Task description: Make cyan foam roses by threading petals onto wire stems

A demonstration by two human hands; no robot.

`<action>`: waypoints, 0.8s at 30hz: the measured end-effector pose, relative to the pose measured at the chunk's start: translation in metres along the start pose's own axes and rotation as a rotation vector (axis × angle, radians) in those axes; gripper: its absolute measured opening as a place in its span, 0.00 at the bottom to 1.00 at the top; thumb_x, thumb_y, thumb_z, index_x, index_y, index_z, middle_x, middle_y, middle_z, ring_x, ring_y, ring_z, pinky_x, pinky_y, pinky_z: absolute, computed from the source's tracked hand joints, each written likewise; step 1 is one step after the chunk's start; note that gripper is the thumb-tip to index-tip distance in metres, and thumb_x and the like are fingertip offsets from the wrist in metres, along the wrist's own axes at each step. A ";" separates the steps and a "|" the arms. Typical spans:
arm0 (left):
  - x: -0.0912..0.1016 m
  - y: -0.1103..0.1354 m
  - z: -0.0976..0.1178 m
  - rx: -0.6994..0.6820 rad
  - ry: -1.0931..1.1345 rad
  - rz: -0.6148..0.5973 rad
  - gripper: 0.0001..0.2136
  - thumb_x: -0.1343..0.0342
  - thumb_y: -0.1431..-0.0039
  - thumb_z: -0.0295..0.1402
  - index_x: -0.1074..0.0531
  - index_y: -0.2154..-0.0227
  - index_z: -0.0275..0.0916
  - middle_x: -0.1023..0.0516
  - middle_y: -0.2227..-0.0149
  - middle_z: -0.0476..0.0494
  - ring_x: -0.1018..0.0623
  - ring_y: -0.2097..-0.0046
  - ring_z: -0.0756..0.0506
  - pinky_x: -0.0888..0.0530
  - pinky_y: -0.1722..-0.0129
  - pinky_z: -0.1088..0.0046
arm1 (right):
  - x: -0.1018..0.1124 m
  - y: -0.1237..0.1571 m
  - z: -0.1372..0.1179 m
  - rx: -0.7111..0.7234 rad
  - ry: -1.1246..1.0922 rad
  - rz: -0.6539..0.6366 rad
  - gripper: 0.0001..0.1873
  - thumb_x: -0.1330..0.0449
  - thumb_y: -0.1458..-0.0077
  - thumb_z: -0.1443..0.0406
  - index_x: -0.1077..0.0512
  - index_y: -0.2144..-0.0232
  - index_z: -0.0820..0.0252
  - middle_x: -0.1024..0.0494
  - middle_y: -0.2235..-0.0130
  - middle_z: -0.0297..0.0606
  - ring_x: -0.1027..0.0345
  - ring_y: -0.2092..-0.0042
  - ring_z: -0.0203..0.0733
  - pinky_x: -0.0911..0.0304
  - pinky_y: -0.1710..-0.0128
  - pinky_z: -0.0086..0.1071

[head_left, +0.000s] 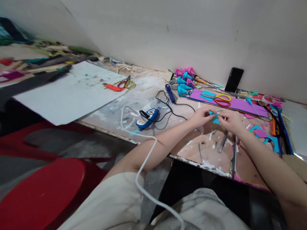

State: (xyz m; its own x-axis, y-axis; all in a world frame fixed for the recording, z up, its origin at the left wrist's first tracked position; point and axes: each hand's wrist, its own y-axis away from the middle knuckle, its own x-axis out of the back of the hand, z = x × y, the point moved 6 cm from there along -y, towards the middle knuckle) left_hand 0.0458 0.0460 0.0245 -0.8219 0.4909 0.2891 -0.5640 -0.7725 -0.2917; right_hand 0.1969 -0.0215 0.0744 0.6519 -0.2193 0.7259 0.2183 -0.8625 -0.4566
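Between my two hands is a small piece of blue paper (pixel 215 119), pinched from both sides above the table. My left hand (pixel 200 117) grips its left edge with thumb and fingertips. Fingers of my right hand (pixel 230 120) close on its right side. Just beyond them, scissors with yellow and red handles (pixel 222 99) lie on a purple sheet (pixel 242 106), partly over a flat blue paper piece (pixel 207 95). Several blue and pink paper flowers (pixel 183 90) are heaped at the back, left of the sheet.
A black phone (pixel 234 80) leans against the wall. Blue and pink paper scraps (pixel 263 135) and an orange cutter (pixel 273 126) lie at right. Left are a blue corded device (pixel 148 118), a white cable (pixel 144 166) and a large white sheet (pixel 72 95). A red stool (pixel 43 195) stands below.
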 end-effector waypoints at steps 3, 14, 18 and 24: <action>-0.008 0.000 0.007 0.036 0.000 -0.057 0.07 0.35 0.39 0.35 0.19 0.62 0.37 0.20 0.68 0.50 0.27 0.73 0.53 0.30 0.70 0.77 | 0.007 0.011 0.005 -0.005 0.022 -0.017 0.13 0.39 0.39 0.61 0.14 0.68 0.53 0.11 0.65 0.41 0.22 0.66 0.45 0.30 0.61 0.36; -0.029 -0.004 0.045 0.131 0.077 -0.125 0.02 0.38 0.35 0.26 0.25 0.65 0.36 0.21 0.69 0.51 0.20 0.75 0.54 0.25 0.73 0.79 | 0.111 0.081 0.137 -0.573 0.824 0.002 0.27 0.42 0.32 0.59 0.19 0.44 0.77 0.15 0.48 0.70 0.21 0.45 0.68 0.31 0.45 0.49; -0.049 -0.009 0.054 0.109 0.117 -0.182 0.03 0.37 0.36 0.23 0.24 0.66 0.35 0.20 0.67 0.50 0.18 0.72 0.53 0.23 0.69 0.78 | 0.113 0.093 0.159 -0.638 0.852 -0.043 0.24 0.44 0.31 0.59 0.16 0.50 0.73 0.15 0.53 0.67 0.20 0.52 0.64 0.31 0.51 0.47; -0.058 -0.003 0.039 0.126 0.173 -0.136 0.03 0.36 0.38 0.25 0.24 0.68 0.36 0.19 0.66 0.50 0.20 0.73 0.53 0.22 0.68 0.75 | 0.109 0.094 0.172 -0.675 0.837 -0.007 0.22 0.45 0.36 0.67 0.15 0.52 0.77 0.15 0.53 0.71 0.20 0.53 0.66 0.32 0.54 0.47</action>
State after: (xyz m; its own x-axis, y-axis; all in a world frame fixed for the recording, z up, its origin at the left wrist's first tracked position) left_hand 0.0980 0.0039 0.0439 -0.7470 0.6466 0.1546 -0.6645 -0.7338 -0.1415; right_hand 0.4132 -0.0480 0.0220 -0.1085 -0.2346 0.9660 -0.3936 -0.8822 -0.2584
